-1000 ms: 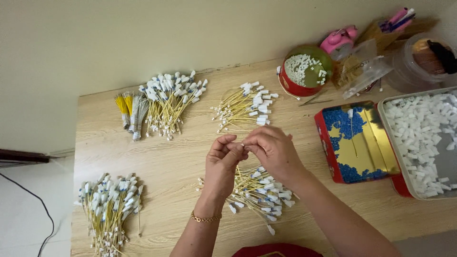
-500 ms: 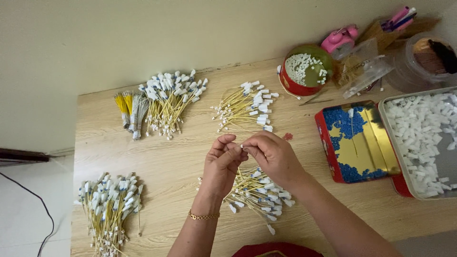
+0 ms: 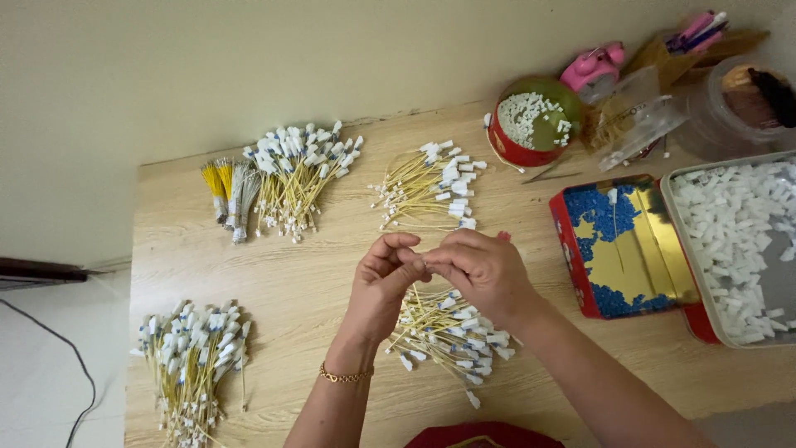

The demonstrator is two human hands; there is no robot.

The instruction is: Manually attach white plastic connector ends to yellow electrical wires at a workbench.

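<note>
Both hands (image 3: 431, 270) pinch something unseen.

Light wood-grain table (image 3: 315, 282), set against a pale wall. On it: four fanned bundles of thin yellow wires with white-capped ends (image 3: 303, 178) (image 3: 431, 187) (image 3: 195, 357) (image 3: 448, 336), a small yellow-and-grey wire bundle (image 3: 230, 191), a round red tin of white caps (image 3: 531, 124). Also a blue-and-gold rectangular tin lid (image 3: 626, 245), a tray of white caps (image 3: 734, 241), a clear tub (image 3: 730, 112).

Left hand (image 3: 383, 286) and right hand (image 3: 481, 270) meet fingertip to fingertip above a near bundle of thin yellow white-tipped wires (image 3: 448, 336) on the pale wooden table (image 3: 315, 274).
</note>
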